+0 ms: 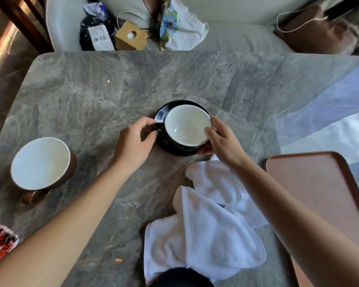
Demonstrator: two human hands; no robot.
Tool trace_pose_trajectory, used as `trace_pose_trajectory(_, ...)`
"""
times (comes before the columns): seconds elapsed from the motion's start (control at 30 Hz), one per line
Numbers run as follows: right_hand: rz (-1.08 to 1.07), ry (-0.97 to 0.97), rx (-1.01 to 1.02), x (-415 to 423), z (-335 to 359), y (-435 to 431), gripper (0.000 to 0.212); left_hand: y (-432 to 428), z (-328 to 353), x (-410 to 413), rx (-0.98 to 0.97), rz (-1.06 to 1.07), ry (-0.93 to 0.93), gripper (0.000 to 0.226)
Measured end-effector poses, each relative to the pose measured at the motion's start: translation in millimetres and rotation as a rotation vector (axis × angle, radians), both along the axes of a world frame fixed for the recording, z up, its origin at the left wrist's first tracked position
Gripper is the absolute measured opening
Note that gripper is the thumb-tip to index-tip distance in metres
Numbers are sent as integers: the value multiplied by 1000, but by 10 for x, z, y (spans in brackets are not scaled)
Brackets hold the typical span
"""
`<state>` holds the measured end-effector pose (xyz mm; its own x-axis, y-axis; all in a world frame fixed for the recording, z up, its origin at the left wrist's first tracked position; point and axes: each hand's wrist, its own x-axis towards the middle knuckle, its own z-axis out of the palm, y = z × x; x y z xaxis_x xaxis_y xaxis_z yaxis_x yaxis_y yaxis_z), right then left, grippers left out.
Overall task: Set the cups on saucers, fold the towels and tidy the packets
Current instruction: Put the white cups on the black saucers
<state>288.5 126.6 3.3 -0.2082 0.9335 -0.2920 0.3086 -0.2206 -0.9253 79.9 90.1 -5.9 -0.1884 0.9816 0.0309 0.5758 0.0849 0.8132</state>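
A black cup [188, 125] with a white inside stands on a black saucer [161, 116] in the middle of the marble table. My left hand [134, 142] pinches the cup's handle. On the other side, my right hand [222, 139] grips the cup's right rim, with its fingers down by the saucer's edge. A brown cup [40, 163] with a white inside stands alone at the left, its handle toward me. Crumpled white towels [203, 222] lie in front of me, below the saucer. A red and black packet [0, 243] lies at the table's lower left edge.
A brown tray [319, 189] lies at the right of the table [91, 90]. Beyond the far edge, a sofa holds a wooden tissue box [131, 36], dark and white bags [97, 32], a colourful bag [178, 25] and a brown cushion [319, 30]. A dark round object [180, 278] sits at the bottom edge.
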Motion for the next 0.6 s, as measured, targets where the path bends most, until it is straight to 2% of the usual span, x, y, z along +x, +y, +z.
trace_pose_trajectory(0.43, 24, 6, -32, -28, -100, 136, 39, 99, -139, -12, -31, 30, 8, 19)
trace_pose_trajectory(0.6, 45, 22, -45, -19, -92, 184, 37, 122, -138, 19, -36, 92, -52, 19)
